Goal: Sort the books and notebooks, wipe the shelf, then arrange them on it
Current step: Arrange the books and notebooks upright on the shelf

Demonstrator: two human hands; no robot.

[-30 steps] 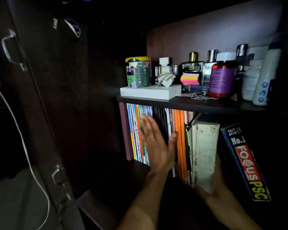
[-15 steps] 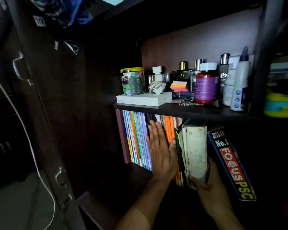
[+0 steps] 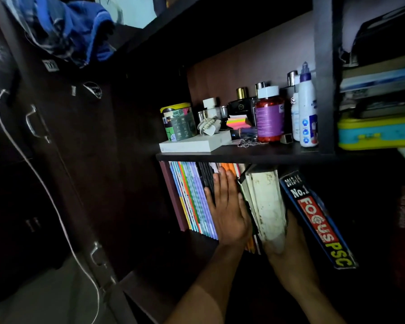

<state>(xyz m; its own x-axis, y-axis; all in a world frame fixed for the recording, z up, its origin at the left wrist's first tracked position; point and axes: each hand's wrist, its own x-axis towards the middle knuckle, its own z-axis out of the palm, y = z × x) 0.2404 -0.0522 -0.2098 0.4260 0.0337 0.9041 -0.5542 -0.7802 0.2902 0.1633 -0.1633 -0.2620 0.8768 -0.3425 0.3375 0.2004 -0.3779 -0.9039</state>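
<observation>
Head view, and you're deep in the dark cabinet: your left hand (image 3: 228, 211) lies flat, fingers (image 3: 222, 183) straight and close together, palm pressed against the spines of the thin books (image 3: 192, 197) standing upright in the lower compartment. It grips nothing, just pushes on them. Your right hand (image 3: 288, 246) cups the bottom of the thick white book (image 3: 265, 202), fingers wrapped under it and holding it, the book tilted with its top toward the left just under the shelf (image 3: 220, 157). Touching its right side, the blue book (image 3: 313, 218) with red and yellow lettering leans the same way. On the shelf above stand a yellow-lidded can (image 3: 178, 121), a flat white box (image 3: 197, 144), a red bottle (image 3: 269, 115) and a white bottle (image 3: 308, 108). A blue cloth (image 3: 63, 29) hangs over the open door's top.
</observation>
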